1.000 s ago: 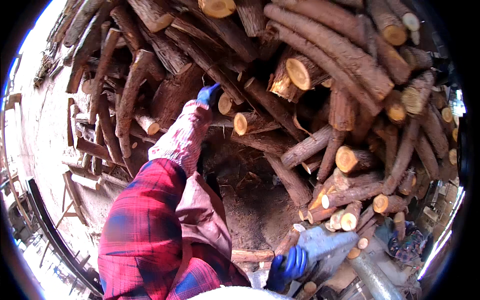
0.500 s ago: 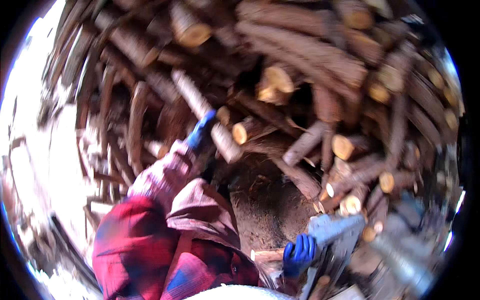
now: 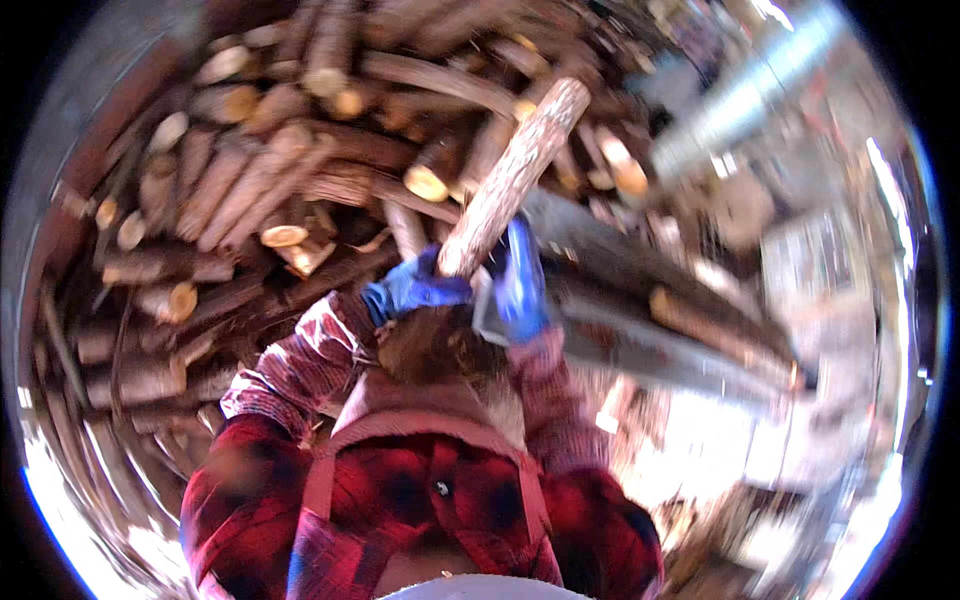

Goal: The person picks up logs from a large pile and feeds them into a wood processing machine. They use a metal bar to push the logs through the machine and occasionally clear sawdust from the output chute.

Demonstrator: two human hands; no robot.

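A rough-barked log slants up and away in front of me, its near end between my gloved hands. My left hand, in a blue glove, is closed around that near end. On the log's right side is my right hand, also in a blue glove, slightly blurred. Its fingers look stretched out and lie close along the bark; whether they press on it is hard to see. Right beside this hand runs a long grey metal beam. Another split piece of wood lies along the beam.
A large heap of cut logs fills the left and far side. At the upper right stretches a shiny silver pipe. A pale box-shaped block stands at the right. Thin branches lean at the left edge.
My view has swung to the right, towards the metal beam. My left hand has brought the log from the heap to the beam, and my right hand has come up beside it.
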